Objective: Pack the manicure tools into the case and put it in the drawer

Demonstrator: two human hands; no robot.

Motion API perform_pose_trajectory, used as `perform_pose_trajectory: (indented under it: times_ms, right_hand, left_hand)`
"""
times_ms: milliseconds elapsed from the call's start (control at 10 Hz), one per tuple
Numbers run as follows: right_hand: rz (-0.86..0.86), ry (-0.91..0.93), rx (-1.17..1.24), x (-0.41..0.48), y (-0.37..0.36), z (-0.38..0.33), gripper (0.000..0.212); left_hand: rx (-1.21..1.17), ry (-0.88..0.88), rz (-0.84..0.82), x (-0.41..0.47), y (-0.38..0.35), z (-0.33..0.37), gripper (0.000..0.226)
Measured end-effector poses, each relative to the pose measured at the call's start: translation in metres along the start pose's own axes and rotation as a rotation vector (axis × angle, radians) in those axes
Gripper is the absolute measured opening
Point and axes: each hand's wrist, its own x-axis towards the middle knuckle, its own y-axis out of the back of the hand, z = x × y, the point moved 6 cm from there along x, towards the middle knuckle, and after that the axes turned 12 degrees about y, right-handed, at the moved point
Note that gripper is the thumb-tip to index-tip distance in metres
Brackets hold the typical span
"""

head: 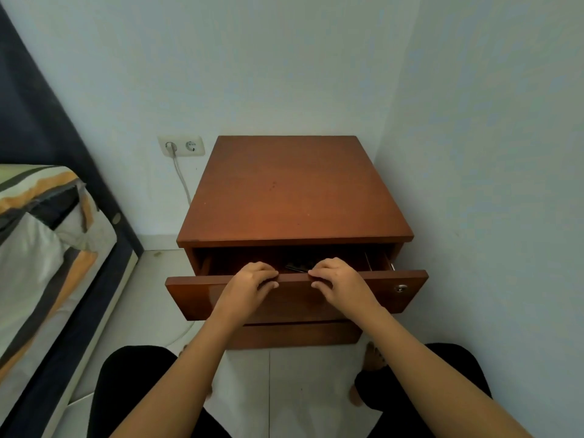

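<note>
A brown wooden nightstand (294, 191) stands in the room's corner. Its top drawer (196, 298) is pulled partly out. My left hand (252, 282) and my right hand (338, 279) both rest on the drawer front's upper edge, fingers curled over it and thumbs on the front face. Between the two hands, a dark object (297, 267) lies inside the drawer, mostly hidden in shadow; it may be the case, but I cannot tell. The nightstand's top is bare.
A bed with a striped cover (41, 248) and dark frame stands at the left. A wall socket (181, 146) with a white cable is left of the nightstand. The right wall is close. My knees and feet are on the white tiled floor below the drawer.
</note>
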Motion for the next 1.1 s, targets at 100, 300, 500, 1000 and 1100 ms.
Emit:
perform_pose_trajectory:
  times_ms: [100,300,500,1000,1100]
  right_hand:
    - [0.073,0.001,-0.064,0.011,-0.001,0.009,0.043]
    - [0.075,0.008,-0.202,0.034,-0.003,0.028,0.055]
    - [0.142,-0.045,-0.267,0.049,-0.008,0.039,0.038]
    - [-0.034,-0.146,-0.212,0.042,0.003,0.019,0.044]
    - [-0.096,-0.201,-0.166,0.027,0.0,0.008,0.037]
  left_hand:
    - [0.034,0.018,0.075,0.016,0.002,-0.005,0.041]
    - [0.171,0.011,0.173,0.043,0.005,-0.012,0.059]
    - [0.175,0.049,0.257,0.062,0.002,-0.014,0.04]
    - [0.194,0.139,-0.037,0.05,0.013,-0.002,0.061]
    - [0.176,0.186,-0.174,0.036,0.015,0.001,0.065]
